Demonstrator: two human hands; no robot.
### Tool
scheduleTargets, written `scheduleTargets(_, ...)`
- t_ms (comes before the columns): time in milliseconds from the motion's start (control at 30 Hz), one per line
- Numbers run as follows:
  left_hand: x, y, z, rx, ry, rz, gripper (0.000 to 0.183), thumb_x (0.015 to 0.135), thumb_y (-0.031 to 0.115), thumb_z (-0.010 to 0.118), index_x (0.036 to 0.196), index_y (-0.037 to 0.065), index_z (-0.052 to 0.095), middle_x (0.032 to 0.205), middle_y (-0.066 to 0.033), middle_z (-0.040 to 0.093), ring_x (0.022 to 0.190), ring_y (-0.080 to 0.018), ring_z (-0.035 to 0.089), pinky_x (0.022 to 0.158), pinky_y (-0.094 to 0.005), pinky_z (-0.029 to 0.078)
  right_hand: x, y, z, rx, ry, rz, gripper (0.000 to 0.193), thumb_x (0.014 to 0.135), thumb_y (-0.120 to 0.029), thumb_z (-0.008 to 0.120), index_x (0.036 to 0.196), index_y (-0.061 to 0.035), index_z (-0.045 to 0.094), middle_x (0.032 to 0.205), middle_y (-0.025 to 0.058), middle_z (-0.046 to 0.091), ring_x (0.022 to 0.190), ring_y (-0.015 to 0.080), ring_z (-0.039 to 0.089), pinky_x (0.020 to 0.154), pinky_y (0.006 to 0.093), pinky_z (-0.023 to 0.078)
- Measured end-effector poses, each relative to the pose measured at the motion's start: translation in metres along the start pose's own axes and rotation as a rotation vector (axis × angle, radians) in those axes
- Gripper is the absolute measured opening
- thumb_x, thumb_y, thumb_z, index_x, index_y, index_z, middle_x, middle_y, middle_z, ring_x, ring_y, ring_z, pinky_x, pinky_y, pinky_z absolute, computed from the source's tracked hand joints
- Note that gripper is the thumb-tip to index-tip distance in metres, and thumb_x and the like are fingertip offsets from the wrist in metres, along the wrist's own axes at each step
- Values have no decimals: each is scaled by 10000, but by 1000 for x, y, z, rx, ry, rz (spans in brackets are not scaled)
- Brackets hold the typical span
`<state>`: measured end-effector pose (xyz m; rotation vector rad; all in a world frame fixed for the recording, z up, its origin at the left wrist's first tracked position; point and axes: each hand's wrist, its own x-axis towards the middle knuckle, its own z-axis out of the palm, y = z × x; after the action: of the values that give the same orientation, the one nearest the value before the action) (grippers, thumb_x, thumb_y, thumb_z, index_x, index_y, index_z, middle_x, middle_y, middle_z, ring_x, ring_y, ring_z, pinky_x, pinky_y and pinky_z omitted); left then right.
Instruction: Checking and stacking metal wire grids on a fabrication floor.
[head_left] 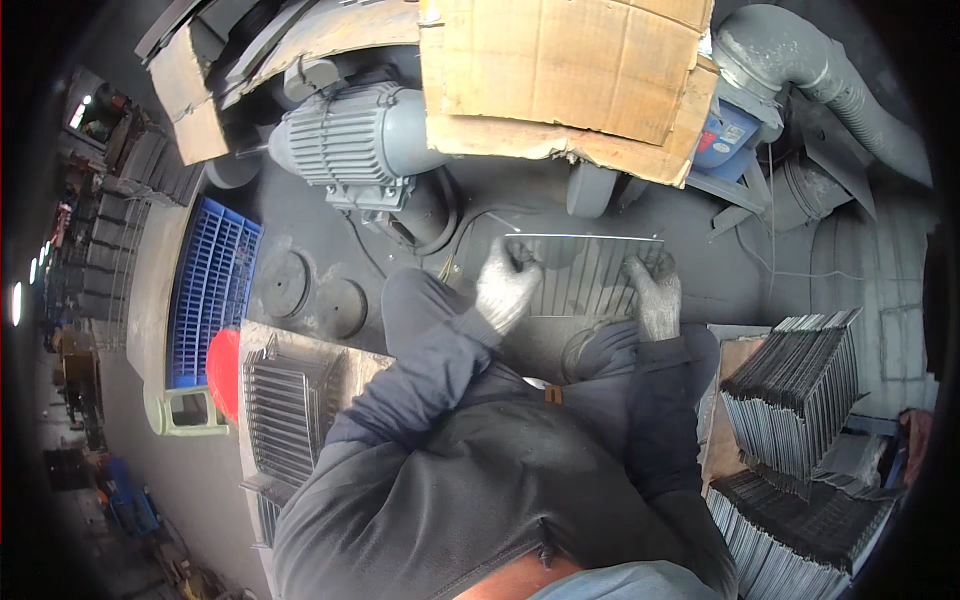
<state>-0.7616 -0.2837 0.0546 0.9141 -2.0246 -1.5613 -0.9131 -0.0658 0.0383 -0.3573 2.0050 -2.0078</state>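
A flat wire grill rack (590,275) lies out in front of me, its far edge a bright straight rod. My left hand (505,285), in a grey work glove, grips the rack's left side. My right hand (655,295), gloved the same way, holds its right side. Both dark sleeves reach forward from the lower edge. The rack's near part is hidden behind my arms and knees.
A grey electric motor (350,140) stands beyond the rack under torn cardboard (570,70). A grey duct hose (830,80) runs at the upper right. Stacks of wire racks (800,400) sit to my right, more racks (290,410) on my left beside a blue crate (210,290) and a red stool (225,370).
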Motion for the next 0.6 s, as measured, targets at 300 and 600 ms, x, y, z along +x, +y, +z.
scheduleTargets(300,70,-66,37,-25,-220,-80,351,891,103,731,1147,3,512,894,-117,667,656,-216,688,562,-377,580,30,17,5,44,149,213,183,1015,-133,731,1173,-42,711,1005,59,727,835,170,672,712,339,550)
scheduleTargets(600,41,-25,-134,114,-311,58,688,906,46,686,1551,-11,453,1182,-158,694,1082,-239,697,963,-392,579,-10,-34,98,-35,-153,295,254,1052,-151,703,1265,-13,713,1051,43,722,892,136,661,799,306,549)
